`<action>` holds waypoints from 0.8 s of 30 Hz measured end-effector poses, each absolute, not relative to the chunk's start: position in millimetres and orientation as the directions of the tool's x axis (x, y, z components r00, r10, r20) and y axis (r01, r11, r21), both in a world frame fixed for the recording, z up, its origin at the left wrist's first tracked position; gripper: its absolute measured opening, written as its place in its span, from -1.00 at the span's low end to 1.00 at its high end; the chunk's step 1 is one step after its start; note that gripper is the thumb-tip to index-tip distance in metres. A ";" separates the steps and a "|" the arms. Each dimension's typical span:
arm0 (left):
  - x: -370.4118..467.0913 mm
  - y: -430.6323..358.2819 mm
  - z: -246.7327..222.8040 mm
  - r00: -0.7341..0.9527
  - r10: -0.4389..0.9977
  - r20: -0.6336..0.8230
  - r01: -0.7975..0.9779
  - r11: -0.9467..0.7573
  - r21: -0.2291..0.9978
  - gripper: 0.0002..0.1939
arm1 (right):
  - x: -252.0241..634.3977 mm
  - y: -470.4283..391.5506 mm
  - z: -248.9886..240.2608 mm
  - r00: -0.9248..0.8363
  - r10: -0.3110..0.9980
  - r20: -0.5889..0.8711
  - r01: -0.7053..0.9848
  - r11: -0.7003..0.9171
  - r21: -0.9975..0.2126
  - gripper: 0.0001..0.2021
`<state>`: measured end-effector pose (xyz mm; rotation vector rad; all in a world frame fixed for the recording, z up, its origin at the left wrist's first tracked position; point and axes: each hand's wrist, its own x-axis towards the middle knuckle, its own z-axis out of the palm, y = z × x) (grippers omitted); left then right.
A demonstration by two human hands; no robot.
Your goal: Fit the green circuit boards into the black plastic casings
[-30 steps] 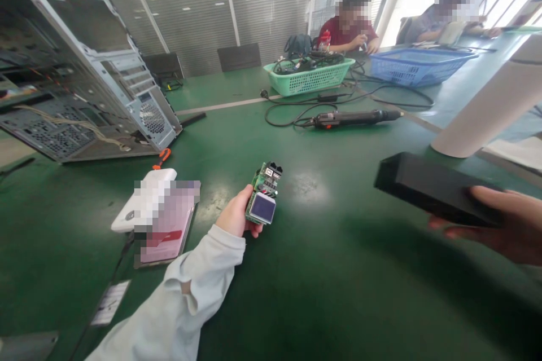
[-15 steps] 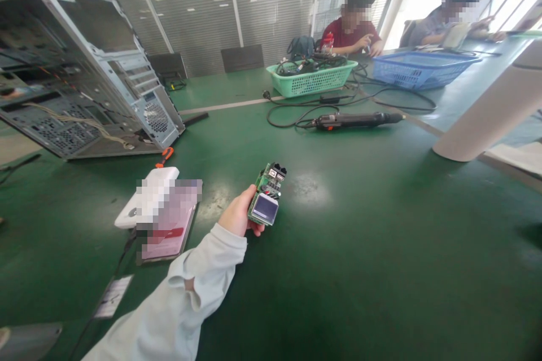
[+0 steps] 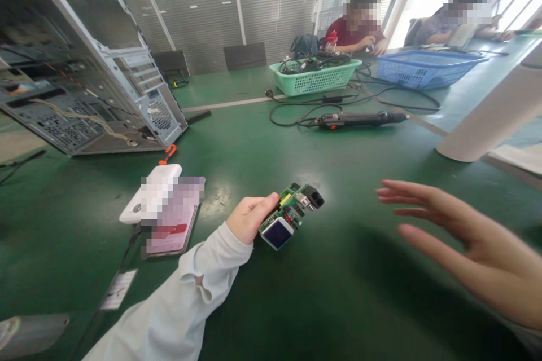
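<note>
My left hand grips a small green circuit board by its left edge, thumb on top. The board carries a small dark screen in a white frame and has black and metal connectors at its far end. It is held tilted above the green table. To the right, my right hand is held over the table with its fingers stretched out and the thumb apart. Nothing is in it, and a gap separates it from the board.
An open computer case stands at the left. Near it lie a white power bank and a phone. Farther back are a corded electric screwdriver, a green basket of cables and a blue basket. Two people sit beyond.
My right hand has come into view from the right. My left hand has turned the circuit board clockwise and shifted it slightly right and down.
</note>
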<state>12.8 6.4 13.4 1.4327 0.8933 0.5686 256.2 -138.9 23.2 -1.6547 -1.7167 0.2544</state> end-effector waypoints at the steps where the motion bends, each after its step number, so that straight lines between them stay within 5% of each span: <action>1: 13.3 3.6 16.1 0.589 0.785 -0.191 0.206 0.083 0.975 -0.52 | 240.5 -126.9 25.2 0.020 0.947 0.320 0.735 0.203 -0.647 -0.54; 6: 11.7 2.5 17.8 0.662 0.723 -0.201 0.241 0.049 0.969 -0.53 | 185.4 -75.4 23.8 -0.132 0.987 0.086 0.388 0.132 -0.912 -0.51; 11: 9.6 12.8 12.8 0.673 0.685 -0.278 0.149 0.242 0.959 -0.38 | 178.5 -55.6 18.9 -0.233 0.956 -0.178 0.094 -0.160 -0.983 -0.49; 17: 10.6 16.4 5.3 0.663 0.722 -0.197 0.059 0.212 0.975 -0.36 | 181.4 -59.1 23.6 -0.371 0.741 -0.559 -0.317 -0.667 -0.674 -0.47; 24: 11.7 17.2 -4.1 0.603 0.783 -0.155 0.065 0.146 0.987 -0.43 | 186.0 -64.7 15.0 -0.639 0.672 -0.376 -0.417 -0.712 -0.565 -0.43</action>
